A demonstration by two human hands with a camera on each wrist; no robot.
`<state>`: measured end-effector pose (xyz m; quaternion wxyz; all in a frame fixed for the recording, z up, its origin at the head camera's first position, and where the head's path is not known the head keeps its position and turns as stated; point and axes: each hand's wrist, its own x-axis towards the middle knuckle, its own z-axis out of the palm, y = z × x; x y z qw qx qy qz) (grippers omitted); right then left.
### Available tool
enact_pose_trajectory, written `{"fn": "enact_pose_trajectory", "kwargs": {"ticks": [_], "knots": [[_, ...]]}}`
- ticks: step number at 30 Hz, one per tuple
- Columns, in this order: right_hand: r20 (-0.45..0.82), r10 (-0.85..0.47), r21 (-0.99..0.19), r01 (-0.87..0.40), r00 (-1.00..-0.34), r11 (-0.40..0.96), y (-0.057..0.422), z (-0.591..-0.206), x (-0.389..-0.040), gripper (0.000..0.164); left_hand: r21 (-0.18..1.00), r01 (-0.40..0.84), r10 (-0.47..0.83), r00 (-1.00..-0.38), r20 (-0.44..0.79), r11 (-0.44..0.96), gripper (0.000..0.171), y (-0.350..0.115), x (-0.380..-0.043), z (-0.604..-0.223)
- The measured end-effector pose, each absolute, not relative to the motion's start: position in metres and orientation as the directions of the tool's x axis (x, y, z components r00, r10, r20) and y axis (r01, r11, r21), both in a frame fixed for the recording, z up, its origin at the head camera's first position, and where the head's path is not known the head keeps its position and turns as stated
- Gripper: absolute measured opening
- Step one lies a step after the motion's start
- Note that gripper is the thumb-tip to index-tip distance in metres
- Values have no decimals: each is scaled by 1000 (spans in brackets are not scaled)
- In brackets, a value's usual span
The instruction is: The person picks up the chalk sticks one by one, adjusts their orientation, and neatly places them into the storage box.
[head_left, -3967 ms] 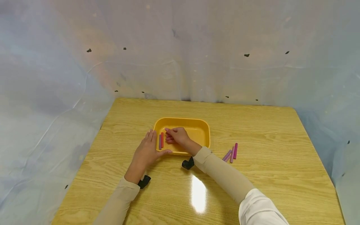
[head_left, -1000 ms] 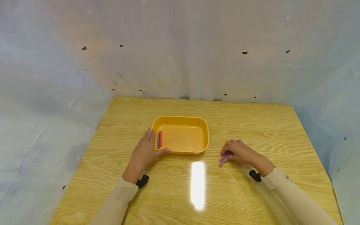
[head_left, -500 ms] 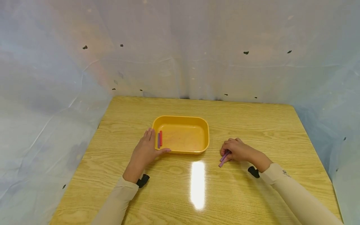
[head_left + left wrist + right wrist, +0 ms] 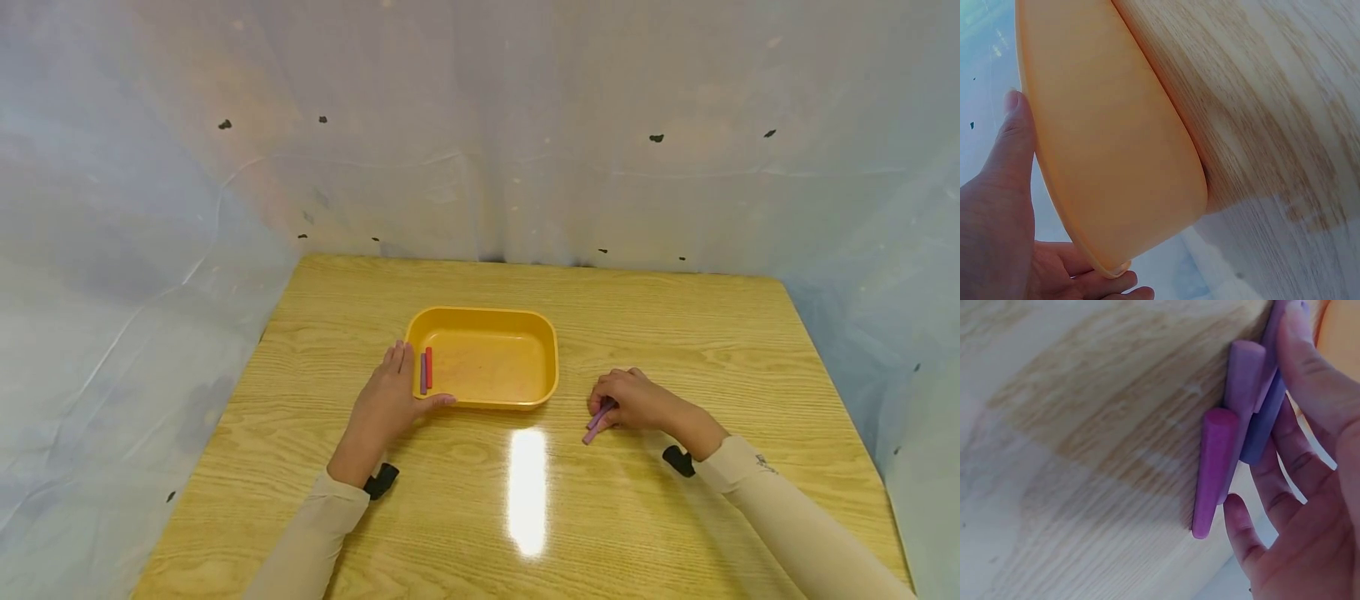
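My left hand (image 4: 384, 404) rests on the left end of the yellow tray (image 4: 495, 367), its thumb along the near rim and its straight fingers along the left side. Inside the tray a purple chalk stick (image 4: 423, 374) and a red chalk stick (image 4: 429, 367) lie side by side. To the tray's right, my right hand (image 4: 630, 400) pinches a purple chalk stick (image 4: 1272, 337) between thumb and fingers, low over the table. Close against it in the right wrist view are a bluish-purple stick (image 4: 1263, 431), a mauve stick (image 4: 1245, 372) and a magenta stick (image 4: 1215, 469).
The wood-grain table (image 4: 675, 333) extends around the tray and hands. A pale plastic sheet (image 4: 480, 167) hangs behind it and at both sides. A bright reflection (image 4: 527, 492) shows on the tabletop in front of the tray.
Since four seconds ago my right hand has moved out of the tray to the chalk sticks on the right. Over the last second it barely moves. My left hand stays at the tray.
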<state>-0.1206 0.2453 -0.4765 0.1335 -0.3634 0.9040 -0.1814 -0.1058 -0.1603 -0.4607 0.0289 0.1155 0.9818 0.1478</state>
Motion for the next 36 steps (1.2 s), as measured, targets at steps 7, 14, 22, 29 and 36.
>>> {"fn": "enact_pose_trajectory", "kwargs": {"ticks": [7, 14, 22, 29, 36], "knots": [[-105, -719, -433, -619, -687, 655, 244, -474, -120, 9, 292, 217, 238, -971, -36, 931, 122, -160, -106, -461], [-95, -730, -453, -624, -676, 637, 245, -471, -121, 6, 291, 219, 237, -971, -31, 931, 123, -160, -106, -461], [-122, -702, -603, -509, -702, 614, 244, -469, -123, 6, 293, 219, 235, -972, -20, 931, 122, -160, -107, -463], [-193, -670, -828, -247, -717, 504, 244, -462, -122, 11, 285, 221, 234, -972, -13, 933, 124, -161, -109, -464], [-203, -586, -872, -128, -785, 473, 242, -453, -120, 12, 286, 218, 232, -973, -17, 933, 124, -161, -109, -465]]}}
